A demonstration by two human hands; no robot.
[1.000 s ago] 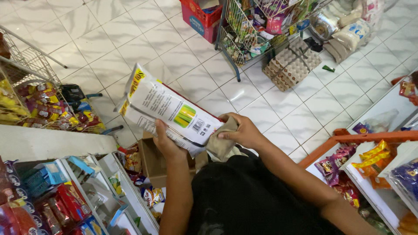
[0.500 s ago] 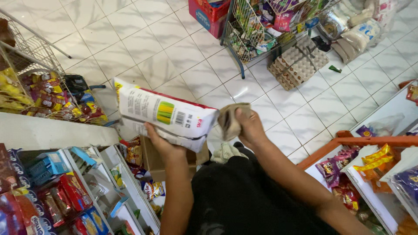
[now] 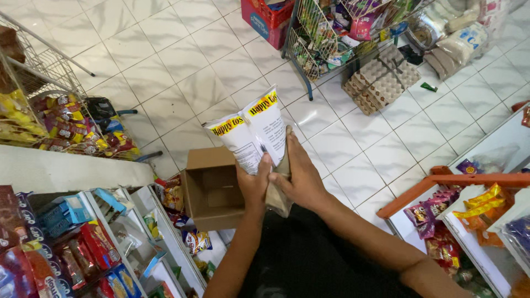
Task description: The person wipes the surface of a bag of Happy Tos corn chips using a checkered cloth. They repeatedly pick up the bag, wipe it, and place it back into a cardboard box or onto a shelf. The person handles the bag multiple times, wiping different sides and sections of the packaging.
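White-and-yellow printed plastic snack bag (image 3: 251,132) stands upright in front of the chest, pinched at its bottom edge. Left hand (image 3: 253,185) is closed around the lower left corner, thumb on the front face. Right hand (image 3: 301,176) is wrapped round the lower right side with a crumpled brown cloth (image 3: 277,193) pressed against the bag under the palm.

Handling, my read: light, puffy, film is thin and slick, contents probably brittle. Squeezing the belly would likely crush it; the sealed edges or corners look like the safe hold. A two-hand grip low down leaves the top free to flop.

Open brown cardboard box (image 3: 212,190) sits just below and left of the hands, on the white tiled floor (image 3: 165,60), beside the low shelf of coloured snack packets (image 3: 83,243). Stacked grey egg trays (image 3: 381,77) are well apart, by the wire rack (image 3: 326,33).

Versus half a second ago: bag was lying sideways, held flat from beneath by the left hand, cloth up at its right end. Now rotated to vertical, both hands meeting at the base.
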